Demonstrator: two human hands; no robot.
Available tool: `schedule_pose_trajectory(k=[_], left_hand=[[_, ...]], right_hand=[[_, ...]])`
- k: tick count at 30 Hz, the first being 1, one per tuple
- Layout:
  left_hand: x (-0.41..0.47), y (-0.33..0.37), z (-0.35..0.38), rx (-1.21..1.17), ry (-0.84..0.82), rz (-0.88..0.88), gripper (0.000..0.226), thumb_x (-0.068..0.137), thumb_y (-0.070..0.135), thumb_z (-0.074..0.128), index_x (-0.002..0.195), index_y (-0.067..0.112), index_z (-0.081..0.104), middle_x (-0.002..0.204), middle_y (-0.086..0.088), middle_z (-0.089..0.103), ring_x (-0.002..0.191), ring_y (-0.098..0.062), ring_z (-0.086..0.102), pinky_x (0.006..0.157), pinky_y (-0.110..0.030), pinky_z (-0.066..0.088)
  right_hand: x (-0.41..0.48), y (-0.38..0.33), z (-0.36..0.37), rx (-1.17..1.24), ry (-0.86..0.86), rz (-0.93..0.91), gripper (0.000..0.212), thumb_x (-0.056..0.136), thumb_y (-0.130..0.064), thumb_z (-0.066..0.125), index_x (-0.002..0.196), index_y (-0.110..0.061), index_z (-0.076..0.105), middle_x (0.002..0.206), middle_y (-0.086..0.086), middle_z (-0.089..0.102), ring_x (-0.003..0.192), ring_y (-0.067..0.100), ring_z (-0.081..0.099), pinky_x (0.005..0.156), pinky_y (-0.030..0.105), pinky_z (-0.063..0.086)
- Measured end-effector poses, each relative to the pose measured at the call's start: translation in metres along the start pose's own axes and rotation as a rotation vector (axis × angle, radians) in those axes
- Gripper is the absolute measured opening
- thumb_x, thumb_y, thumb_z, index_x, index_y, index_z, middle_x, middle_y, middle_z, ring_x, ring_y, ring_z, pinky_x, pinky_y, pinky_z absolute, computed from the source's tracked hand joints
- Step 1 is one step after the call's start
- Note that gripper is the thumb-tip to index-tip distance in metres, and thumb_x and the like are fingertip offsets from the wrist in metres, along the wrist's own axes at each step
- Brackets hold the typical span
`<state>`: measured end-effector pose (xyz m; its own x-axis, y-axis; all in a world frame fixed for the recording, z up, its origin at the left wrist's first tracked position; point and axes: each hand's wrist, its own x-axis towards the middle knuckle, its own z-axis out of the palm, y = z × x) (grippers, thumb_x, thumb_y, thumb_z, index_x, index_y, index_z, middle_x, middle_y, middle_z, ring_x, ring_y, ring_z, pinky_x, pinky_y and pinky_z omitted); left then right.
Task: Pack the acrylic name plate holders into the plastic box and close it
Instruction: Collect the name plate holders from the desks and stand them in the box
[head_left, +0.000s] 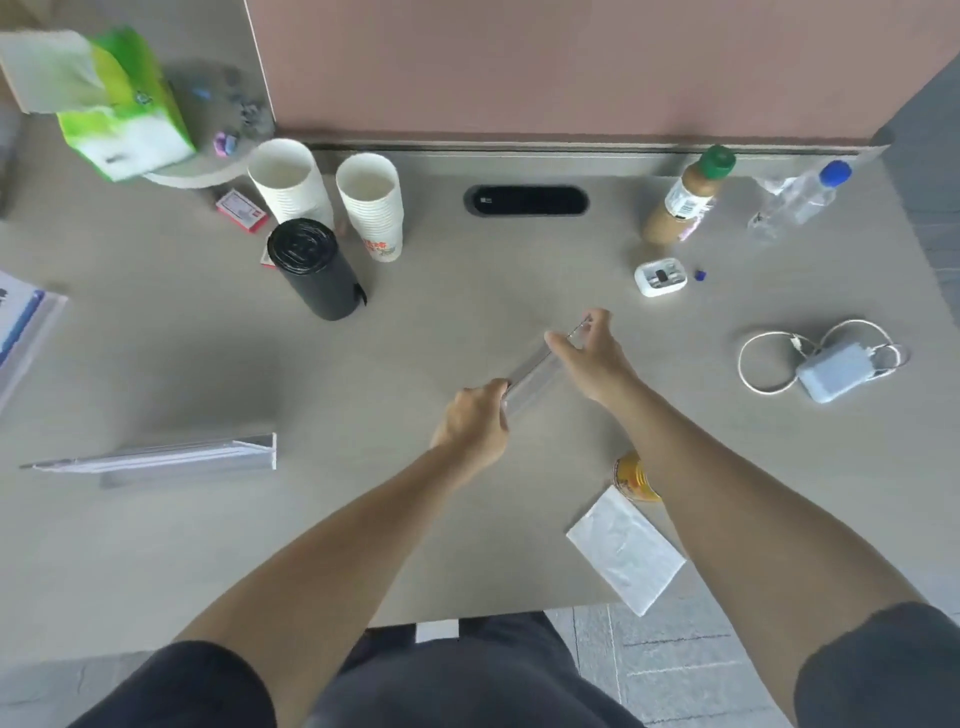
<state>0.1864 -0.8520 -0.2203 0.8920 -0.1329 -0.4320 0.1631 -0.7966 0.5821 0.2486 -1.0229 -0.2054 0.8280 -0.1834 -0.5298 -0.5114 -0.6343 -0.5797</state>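
Both hands pinch 1 clear holder (535, 371): left hand (475, 421) near end, right hand (592, 353) far end. Long axis diagonal, near-left to far-right. No box in view.

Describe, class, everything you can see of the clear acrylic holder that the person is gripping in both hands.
The acrylic holder is a long, narrow strip of clear, glassy plastic, so see-through that the grey table shows through it. It lies diagonally at the table's middle. The left hand grips its nearer end and the right hand pinches its farther end. Whether it rests on the table or is lifted just off it cannot be told. It looks empty, with no card visible inside.
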Motion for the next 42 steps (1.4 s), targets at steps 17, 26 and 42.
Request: schedule_pose_trajectory(k=[17, 26, 42], left_hand=[[-0.072, -0.030, -0.117, -0.192, 0.472, -0.026, 0.019, 0.091, 0.013, 0.047, 0.074, 0.020, 0.045, 0.060, 0.001, 0.044, 0.063, -0.027, 0.040, 0.054, -0.029, 0.034], [-0.206, -0.109, -0.170, -0.314, 0.687, -0.042, 0.024, 0.088, 0.013, 0.046, 0.066, 0.012, 0.038, 0.052, 0.001, 0.035, 0.056, -0.023, 0.030, 0.049, -0.028, 0.025], [-0.373, -0.237, -0.226, -0.452, 1.018, -0.165, 0.015, 0.087, 0.012, 0.043, 0.082, 0.002, 0.053, 0.063, -0.010, 0.049, 0.058, -0.022, 0.036, 0.054, -0.031, 0.039]], right_hand=[[-0.062, -0.145, 0.021, 0.078, 0.065, -0.496, 0.068, 0.084, -0.052, 0.065, 0.133, -0.014, 0.036, 0.130, 0.003, 0.050, 0.119, 0.022, 0.049, 0.088, 0.029, 0.035], [-0.190, -0.215, 0.094, 0.110, 0.004, -0.664, 0.060, 0.085, -0.050, 0.066, 0.135, -0.024, 0.046, 0.133, -0.005, 0.050, 0.126, 0.015, 0.048, 0.094, 0.027, 0.036], [-0.350, -0.322, 0.256, 0.152, -0.312, -0.832, 0.076, 0.081, -0.065, 0.062, 0.144, -0.030, 0.035, 0.154, -0.001, 0.036, 0.135, 0.020, 0.042, 0.094, 0.029, 0.033]])
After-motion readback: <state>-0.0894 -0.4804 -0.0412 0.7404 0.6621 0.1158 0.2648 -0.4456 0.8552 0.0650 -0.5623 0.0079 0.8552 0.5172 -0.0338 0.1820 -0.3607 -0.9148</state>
